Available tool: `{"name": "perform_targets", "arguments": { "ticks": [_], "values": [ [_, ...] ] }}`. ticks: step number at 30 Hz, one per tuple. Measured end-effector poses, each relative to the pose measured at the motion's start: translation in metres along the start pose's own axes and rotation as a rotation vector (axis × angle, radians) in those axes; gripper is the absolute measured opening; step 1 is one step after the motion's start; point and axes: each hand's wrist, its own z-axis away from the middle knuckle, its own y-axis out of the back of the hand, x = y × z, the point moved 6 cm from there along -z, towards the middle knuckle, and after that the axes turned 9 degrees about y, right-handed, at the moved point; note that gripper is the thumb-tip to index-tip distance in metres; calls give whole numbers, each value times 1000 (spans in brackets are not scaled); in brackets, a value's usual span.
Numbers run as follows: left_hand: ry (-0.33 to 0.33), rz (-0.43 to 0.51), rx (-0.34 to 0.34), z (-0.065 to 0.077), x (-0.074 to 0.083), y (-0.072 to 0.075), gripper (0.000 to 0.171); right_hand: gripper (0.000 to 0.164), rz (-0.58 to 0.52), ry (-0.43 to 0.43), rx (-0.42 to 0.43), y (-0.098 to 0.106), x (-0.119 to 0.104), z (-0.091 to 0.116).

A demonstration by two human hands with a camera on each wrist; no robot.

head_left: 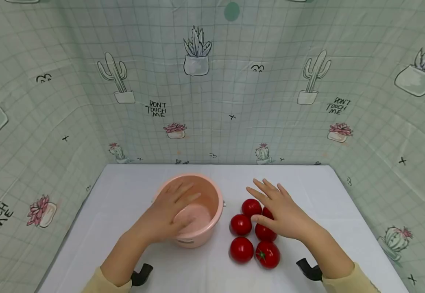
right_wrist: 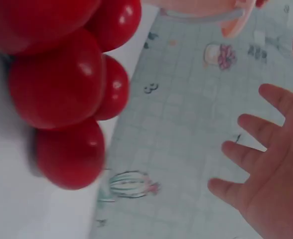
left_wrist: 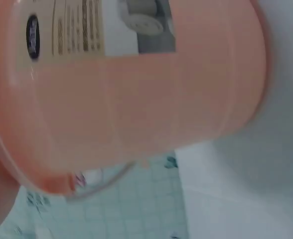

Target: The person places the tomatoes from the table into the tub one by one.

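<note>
— Left grip (head_left: 166, 211), head view: fingers spread, nothing held, over the left part of a pink bucket (head_left: 202, 239). Right?

— Right grip (head_left: 282, 213) likewise spread, thumb apart, nothing held. Hangs over the right side of six red tomatoes (head_left: 240, 224), partly covering one. Tomatoes and bucket stand on the white worktop (head_left: 124, 183), tomatoes to the bucket's right.

— Left grip touching the rim?

— Cannot tell from above. Left wrist view: bucket wall fills most of the frame, printed label (left_wrist: 139, 30) large, thin handle (left_wrist: 104, 186) curving out below. Only a patch of skin shows past the rim, so contact is unsettled there too. Head view catches just a sliver of label, but looks down inside the bucket.

— Right wrist view?

— Tomatoes bunched at one side, fingers well apart from them, patterned cloth (right_wrist: 186, 124) visible between. From above, thumb tip seems to meet a tomato; this angle shows the gap. Green stem (head_left: 261, 255) on one tomato: head view only.

— Risks?

— Judgement only: round, glossy fruit, packed close. A low sweep of the right fingers could set one rolling and pass the push along; a hasty pinch could slip. Bucket looks light; a finger snagging its rim might tip or shove it.
</note>
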Motion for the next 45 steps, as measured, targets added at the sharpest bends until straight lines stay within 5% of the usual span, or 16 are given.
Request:
{"name": "perform_targets", "arguments": {
  "ticks": [7, 11, 17, 25, 35, 45],
  "values": [
    [296, 407, 326, 20, -67, 9, 44, 67, -299, -209, 99, -31, 54, 26],
    [417, 653, 354, 29, -94, -7, 45, 67, -413, -322, 138, -52, 79, 42],
    [446, 932, 324, 30, -103, -39, 46, 70, -553, -404, 192, -72, 95, 55],
    [348, 1052, 358, 28, -93, -57, 50, 73, -632, -510, 184, -91, 110, 61],
    [413, 980, 475, 23, -93, -59, 48, 69, -545, -485, 176, -96, 119, 60],
    [440, 952, 501, 25, -93, -58, 48, 72, -512, -486, 158, -95, 118, 60]
  ]
}}
